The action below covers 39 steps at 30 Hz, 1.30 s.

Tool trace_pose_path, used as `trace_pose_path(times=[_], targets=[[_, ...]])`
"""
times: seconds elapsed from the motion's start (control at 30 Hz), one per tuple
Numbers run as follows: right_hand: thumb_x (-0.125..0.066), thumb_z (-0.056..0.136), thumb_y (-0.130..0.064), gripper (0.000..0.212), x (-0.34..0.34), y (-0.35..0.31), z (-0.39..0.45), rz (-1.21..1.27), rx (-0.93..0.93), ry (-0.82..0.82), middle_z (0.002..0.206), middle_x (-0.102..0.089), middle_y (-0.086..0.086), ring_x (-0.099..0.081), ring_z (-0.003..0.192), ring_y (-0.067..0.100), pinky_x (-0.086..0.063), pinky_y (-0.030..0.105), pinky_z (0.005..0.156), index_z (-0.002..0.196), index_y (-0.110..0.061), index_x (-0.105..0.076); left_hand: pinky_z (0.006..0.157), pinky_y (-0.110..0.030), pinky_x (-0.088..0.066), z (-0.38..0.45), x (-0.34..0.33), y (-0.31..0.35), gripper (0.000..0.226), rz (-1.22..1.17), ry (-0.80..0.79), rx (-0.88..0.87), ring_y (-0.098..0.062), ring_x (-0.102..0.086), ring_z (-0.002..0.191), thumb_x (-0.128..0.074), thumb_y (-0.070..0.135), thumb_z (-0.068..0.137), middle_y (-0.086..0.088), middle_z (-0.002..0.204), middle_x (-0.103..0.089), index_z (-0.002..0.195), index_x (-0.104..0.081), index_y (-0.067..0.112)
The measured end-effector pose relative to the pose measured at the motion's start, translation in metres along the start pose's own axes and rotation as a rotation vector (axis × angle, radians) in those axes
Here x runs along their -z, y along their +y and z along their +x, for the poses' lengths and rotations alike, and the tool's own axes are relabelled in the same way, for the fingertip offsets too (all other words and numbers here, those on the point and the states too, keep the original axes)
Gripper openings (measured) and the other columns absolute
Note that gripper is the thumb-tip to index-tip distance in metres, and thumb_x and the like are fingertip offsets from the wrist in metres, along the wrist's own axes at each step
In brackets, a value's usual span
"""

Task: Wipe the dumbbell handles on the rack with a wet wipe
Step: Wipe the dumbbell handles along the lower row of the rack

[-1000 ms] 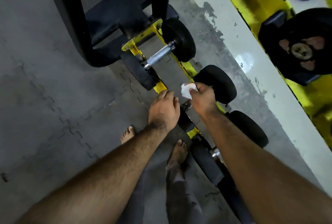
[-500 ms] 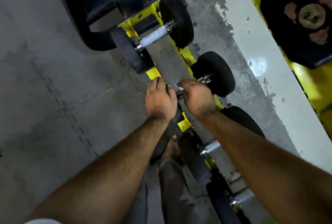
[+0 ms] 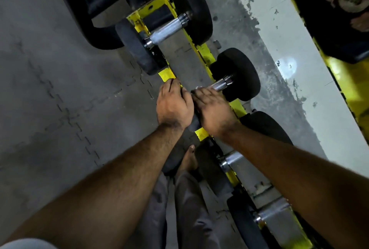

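A low yellow rack (image 3: pixel 201 49) holds a row of black dumbbells with steel handles. My right hand (image 3: pixel 212 109) grips the handle (image 3: pixel 222 84) of the second dumbbell, beside its far head (image 3: pixel 238 73). Only a small white edge of the wet wipe (image 3: pixel 198 88) shows at my fingertips; the rest is hidden under the hand. My left hand (image 3: pixel 173 106) curls over the same dumbbell's near head, which it mostly covers. The far dumbbell's handle (image 3: pixel 167 28) and a nearer one's handle (image 3: pixel 231 159) lie bare.
A black bench frame (image 3: pixel 79 8) stands at the rack's far end. My bare foot (image 3: pixel 189 158) is against the rack's near rail. A white ledge (image 3: pixel 299 72) runs behind the rack. Beyond it a black weight plate (image 3: pixel 347 0) sits on a yellow stand.
My right hand came down from above the rack with the wipe and closed round the second dumbbell's handle. My left hand stayed on the near head.
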State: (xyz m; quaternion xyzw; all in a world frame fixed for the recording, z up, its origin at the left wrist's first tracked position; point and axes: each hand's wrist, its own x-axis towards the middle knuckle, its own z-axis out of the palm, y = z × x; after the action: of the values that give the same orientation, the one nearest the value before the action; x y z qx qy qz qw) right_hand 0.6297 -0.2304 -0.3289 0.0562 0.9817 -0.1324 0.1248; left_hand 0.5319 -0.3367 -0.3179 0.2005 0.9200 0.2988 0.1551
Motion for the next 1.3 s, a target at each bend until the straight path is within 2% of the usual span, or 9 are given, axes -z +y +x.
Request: trace_pose_path(times=[0.17,0.4,0.57,0.73,0.83,0.93,1.03,1.2,1.3], targets=[[-0.048,0.078,-0.015,0.055,0.02,0.031,0.006,-0.042,-0.183,-0.008,0.129,-0.062,0.014,-0.052,0.128,0.033,-0.031,0.048,0.117,0.13,-0.007,-0.06,0.096,-0.039,-0.043,0.0,-0.003,-0.003,0.043,-0.001,0.006,-0.001,-0.032,-0.055,0.108,-0.04,0.025,0.09,-0.015,0.114,-0.062,0.116,-0.062,-0.001],[-0.046,0.08,-0.012,0.052,0.023,0.025,0.008,-0.016,-0.061,-0.001,0.124,-0.065,0.015,-0.058,0.122,0.033,-0.037,0.046,0.112,0.129,-0.006,-0.061,0.096,-0.042,-0.046,-0.001,0.0,-0.001,0.046,0.001,-0.013,0.0,-0.032,-0.055,0.109,-0.038,0.027,0.09,-0.015,0.116,-0.062,0.118,-0.061,-0.001],[-0.033,0.089,-0.018,0.059,0.008,-0.005,-0.004,-0.042,-0.169,-0.103,0.146,-0.05,0.02,-0.041,0.141,0.036,-0.027,0.047,0.12,0.143,-0.001,-0.048,0.098,-0.041,-0.044,0.001,0.002,0.0,0.046,0.017,-0.025,-0.014,-0.034,-0.056,0.109,-0.038,0.025,0.091,-0.017,0.116,-0.063,0.118,-0.061,-0.003],[-0.052,0.086,-0.024,0.08,0.019,0.015,-0.011,-0.199,-0.344,-0.116,0.161,-0.024,0.022,-0.014,0.152,0.036,-0.015,0.049,0.123,0.155,0.002,-0.02,0.105,-0.043,-0.044,-0.001,0.002,-0.001,0.049,0.075,-0.039,-0.065,-0.036,-0.054,0.12,-0.037,0.027,0.089,-0.019,0.131,-0.059,0.119,-0.063,-0.002],[-0.026,0.095,-0.03,0.075,0.012,-0.014,-0.011,-0.259,-0.31,-0.208,0.165,0.002,0.022,0.007,0.152,0.038,-0.004,0.05,0.124,0.156,0.003,0.004,0.104,-0.043,-0.044,0.0,0.002,-0.001,0.049,0.082,-0.06,-0.084,-0.036,-0.055,0.118,-0.037,0.027,0.088,-0.018,0.129,-0.06,0.117,-0.065,-0.001],[-0.002,0.087,-0.022,0.073,0.01,-0.003,-0.015,-0.283,-0.232,-0.165,0.166,-0.004,0.018,0.002,0.153,0.035,-0.005,0.048,0.124,0.157,-0.001,0.0,0.103,-0.042,-0.044,0.001,0.002,-0.002,0.05,0.084,-0.076,-0.08,-0.033,-0.056,0.117,-0.036,0.027,0.088,-0.016,0.127,-0.062,0.117,-0.065,0.0],[-0.018,0.086,-0.023,0.076,0.015,0.01,-0.015,-0.205,-0.402,-0.098,0.165,-0.01,0.019,-0.004,0.153,0.035,-0.011,0.046,0.124,0.157,0.0,-0.007,0.103,-0.041,-0.044,0.001,0.002,-0.003,0.05,0.088,-0.08,-0.08,-0.032,-0.055,0.118,-0.035,0.028,0.088,-0.015,0.126,-0.062,0.116,-0.065,0.001],[-0.035,0.086,-0.023,0.077,0.006,0.0,-0.023,-0.212,-0.199,-0.078,0.166,-0.011,0.016,-0.007,0.153,0.033,-0.017,0.048,0.122,0.157,-0.002,-0.015,0.103,-0.043,-0.045,0.002,0.009,0.001,0.052,0.136,-0.121,-0.121,-0.033,-0.055,0.118,-0.034,0.03,0.086,-0.015,0.126,-0.062,0.117,-0.065,0.002],[-0.045,0.081,-0.013,0.082,0.001,0.018,-0.025,-0.116,-0.381,0.048,0.165,-0.016,0.016,-0.01,0.153,0.033,-0.021,0.048,0.121,0.157,-0.002,-0.016,0.105,-0.044,-0.045,0.005,0.009,-0.002,0.048,0.198,-0.154,-0.268,-0.034,-0.056,0.117,-0.038,0.028,0.084,-0.015,0.119,-0.065,0.111,-0.067,0.003]])
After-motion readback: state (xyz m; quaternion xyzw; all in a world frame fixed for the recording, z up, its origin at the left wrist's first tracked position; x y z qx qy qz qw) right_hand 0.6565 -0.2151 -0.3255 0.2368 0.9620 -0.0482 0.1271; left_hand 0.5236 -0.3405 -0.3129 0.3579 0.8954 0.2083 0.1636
